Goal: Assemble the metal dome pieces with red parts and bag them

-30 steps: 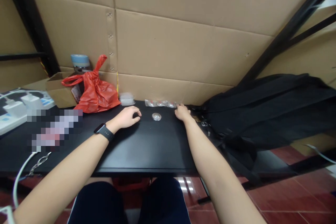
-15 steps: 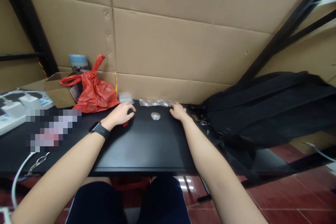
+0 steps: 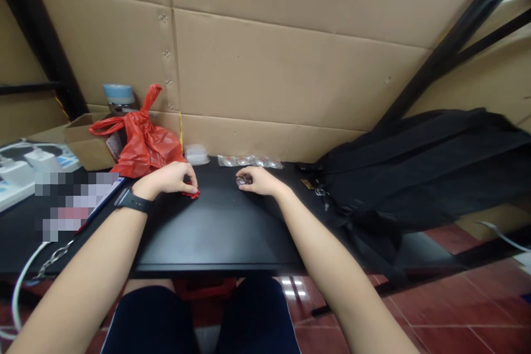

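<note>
My left hand [image 3: 178,178], with a dark watch on its wrist, is curled down on the black tabletop. Its fingertips close on a small red stringy thing [image 3: 192,195], whose kind is too small to tell. Right of the middle, my right hand [image 3: 260,181] has thumb and fingers around a small round clear case [image 3: 244,180] that rests on the table. Behind that hand lies a row of several clear packets [image 3: 250,161] with round things inside. A stack of small clear plastic bags [image 3: 196,154] sits beyond my left hand.
A knotted red plastic bag [image 3: 143,141], a cardboard box [image 3: 89,144] and a blue-lidded jar [image 3: 119,95] stand at the left. Farther left is a white power strip [image 3: 12,191]. A black backpack [image 3: 423,171] and keys [image 3: 321,191] lie at the right. Cardboard [image 3: 265,72] walls the back.
My right hand has left the end of the packet row and moved left onto the round clear case. My left hand has shifted left and closed on the red thing.
</note>
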The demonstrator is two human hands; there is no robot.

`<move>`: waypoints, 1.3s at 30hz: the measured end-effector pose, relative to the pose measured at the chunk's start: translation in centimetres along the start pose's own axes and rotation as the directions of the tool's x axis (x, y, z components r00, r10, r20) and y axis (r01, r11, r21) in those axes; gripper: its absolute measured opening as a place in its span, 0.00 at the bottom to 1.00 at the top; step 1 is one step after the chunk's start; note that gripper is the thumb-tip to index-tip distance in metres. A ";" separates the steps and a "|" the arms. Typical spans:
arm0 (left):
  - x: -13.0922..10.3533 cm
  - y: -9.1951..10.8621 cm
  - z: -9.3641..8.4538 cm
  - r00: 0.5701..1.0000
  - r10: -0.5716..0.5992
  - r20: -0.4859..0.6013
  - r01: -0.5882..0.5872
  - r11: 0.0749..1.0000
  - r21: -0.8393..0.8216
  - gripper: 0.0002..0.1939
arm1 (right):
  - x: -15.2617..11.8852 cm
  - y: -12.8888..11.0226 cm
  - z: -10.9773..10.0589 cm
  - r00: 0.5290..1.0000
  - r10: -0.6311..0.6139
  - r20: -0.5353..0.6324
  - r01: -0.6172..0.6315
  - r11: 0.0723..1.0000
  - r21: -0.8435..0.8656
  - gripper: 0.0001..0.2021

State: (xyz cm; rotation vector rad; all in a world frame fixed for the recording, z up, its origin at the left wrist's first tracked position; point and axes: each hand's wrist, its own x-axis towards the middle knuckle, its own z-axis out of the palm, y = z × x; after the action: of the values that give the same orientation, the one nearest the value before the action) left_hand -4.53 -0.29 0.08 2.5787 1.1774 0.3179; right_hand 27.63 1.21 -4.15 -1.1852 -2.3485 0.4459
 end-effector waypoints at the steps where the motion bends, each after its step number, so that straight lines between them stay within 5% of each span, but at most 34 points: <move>1: 0.0 0.1 0.1 1.000 0.002 0.016 -0.002 1.000 -0.006 0.08 | 0.0 0.0 0.0 1.000 0.000 -0.002 0.000 1.000 -0.008 0.18; 15: 0.6 2.8 0.9 0.997 0.079 0.020 -0.081 0.989 0.120 0.05 | 0.0 0.3 -0.2 0.996 0.081 -0.049 -0.080 0.997 0.023 0.17; 19: 0.9 3.5 1.5 0.988 0.093 -0.125 -0.090 0.996 0.028 0.08 | 0.0 -0.4 -0.3 0.989 0.031 -0.147 -0.023 0.998 0.053 0.18; 26: 2.0 4.2 3.1 0.904 0.017 -0.428 -0.058 0.995 -0.085 0.09 | 0.1 -3.1 0.4 0.973 -0.068 -0.221 0.110 0.977 0.182 0.20; 39: 2.7 4.5 3.9 0.789 -0.041 -0.613 -0.118 0.969 -0.217 0.07 | 0.1 -7.9 2.4 0.886 -0.094 -0.455 0.289 0.878 0.382 0.21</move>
State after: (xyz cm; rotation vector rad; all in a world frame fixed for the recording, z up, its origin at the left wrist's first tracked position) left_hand 1.64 -1.68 -1.78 2.3325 1.1691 1.3123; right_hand 21.06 -3.46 -2.36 -0.7272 -1.8324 0.5490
